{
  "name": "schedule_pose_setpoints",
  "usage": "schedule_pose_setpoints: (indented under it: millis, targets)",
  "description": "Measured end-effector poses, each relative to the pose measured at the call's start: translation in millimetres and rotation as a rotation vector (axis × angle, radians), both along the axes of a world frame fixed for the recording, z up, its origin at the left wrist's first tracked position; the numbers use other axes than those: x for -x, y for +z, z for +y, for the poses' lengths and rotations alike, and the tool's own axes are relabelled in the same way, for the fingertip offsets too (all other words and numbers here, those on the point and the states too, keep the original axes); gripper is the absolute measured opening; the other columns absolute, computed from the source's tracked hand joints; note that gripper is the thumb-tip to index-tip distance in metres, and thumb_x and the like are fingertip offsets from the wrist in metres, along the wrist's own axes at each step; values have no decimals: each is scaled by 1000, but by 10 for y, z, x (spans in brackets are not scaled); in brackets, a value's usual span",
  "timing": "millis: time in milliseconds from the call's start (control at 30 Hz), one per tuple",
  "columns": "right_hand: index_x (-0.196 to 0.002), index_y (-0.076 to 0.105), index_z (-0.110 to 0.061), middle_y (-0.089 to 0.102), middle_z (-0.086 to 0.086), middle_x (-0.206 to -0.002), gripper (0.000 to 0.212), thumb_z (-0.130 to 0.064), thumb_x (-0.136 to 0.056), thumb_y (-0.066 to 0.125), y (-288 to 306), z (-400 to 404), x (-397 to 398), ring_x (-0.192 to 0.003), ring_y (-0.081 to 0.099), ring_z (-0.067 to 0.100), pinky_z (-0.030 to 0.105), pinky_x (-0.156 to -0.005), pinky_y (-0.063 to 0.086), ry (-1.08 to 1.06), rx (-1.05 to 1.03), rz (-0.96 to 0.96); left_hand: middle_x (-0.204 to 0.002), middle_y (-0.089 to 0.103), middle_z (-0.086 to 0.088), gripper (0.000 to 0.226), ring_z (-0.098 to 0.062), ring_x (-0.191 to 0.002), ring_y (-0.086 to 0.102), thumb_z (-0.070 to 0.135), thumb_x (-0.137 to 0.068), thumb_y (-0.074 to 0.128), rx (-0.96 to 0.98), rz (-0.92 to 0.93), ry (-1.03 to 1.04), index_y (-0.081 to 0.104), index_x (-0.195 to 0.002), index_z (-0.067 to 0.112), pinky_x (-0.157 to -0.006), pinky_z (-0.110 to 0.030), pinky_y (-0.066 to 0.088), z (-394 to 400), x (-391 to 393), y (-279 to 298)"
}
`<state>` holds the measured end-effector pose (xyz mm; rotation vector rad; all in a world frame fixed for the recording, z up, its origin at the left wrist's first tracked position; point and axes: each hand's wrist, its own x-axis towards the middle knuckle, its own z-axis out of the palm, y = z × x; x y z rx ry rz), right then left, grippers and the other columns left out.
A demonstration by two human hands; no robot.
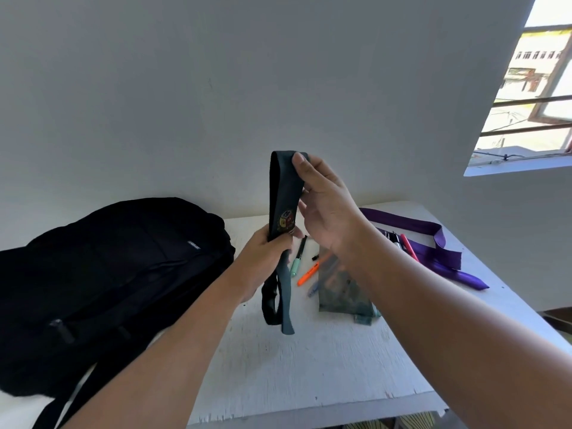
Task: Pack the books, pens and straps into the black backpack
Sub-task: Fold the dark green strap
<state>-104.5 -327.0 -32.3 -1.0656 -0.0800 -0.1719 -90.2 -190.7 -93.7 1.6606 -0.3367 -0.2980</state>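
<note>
I hold the dark strap (283, 193) doubled up above the surface (309, 360), left hand (266, 258) gripping its middle, right hand (322, 205) pinching the top fold, to shorten it for the black backpack (108, 274) beside me.

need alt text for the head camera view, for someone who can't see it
Two hands hold a dark strap upright over a white table: the left hand grips it low, the right hand pinches its folded top. A black backpack lies to the left; pens and a purple strap lie behind.
</note>
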Motion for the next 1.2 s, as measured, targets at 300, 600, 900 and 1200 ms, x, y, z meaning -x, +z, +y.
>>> schedule_pose_setpoints:
  millis: [300, 600, 900, 1200]
  targets:
    - [-81, 56, -25, 57, -5, -82, 11, -33, -89, 58, -118, -114, -116, -84, 53, 14, 37, -99, 29, -11, -164, 85, -83, 46, -1, 31, 0, -58, 44, 0, -98, 51, -1, -214, 240, 42, -124, 15, -56, -19, 39, 162, -87, 27]
    - [-91, 67, -18, 74, 0, -94, 17, -33, -100, 67, -778, -176, 37, -93, 69, 14, 42, -110, 38, 15, 145, 277, -100, 60, 6, 34, -5, -80, 54, -3, -96, 39, 65, -502, 364, 51, -117, 22, -70, -22, 45, 252, -253, 217]
    - [-124, 69, -20, 72, 2, -109, 38, -37, -90, 70, -548, -131, 43, -103, 66, 18, 37, -95, 46, 87, 286, 152, -96, 57, 1, 34, -10, -78, 52, -2, -91, 39, -130, -663, 127, 47, -115, 21, -68, -20, 40, 85, -223, 234]
    - [-103, 67, -12, 68, 2, -88, 12, -23, -101, 67, -610, -331, 218, -74, 65, 10, 22, -66, 51, 118, 76, 151, -101, 52, -1, 40, -6, -70, 52, -6, -94, 53, -119, -573, 32, 35, -125, 12, -64, -20, 46, -97, -138, 251]
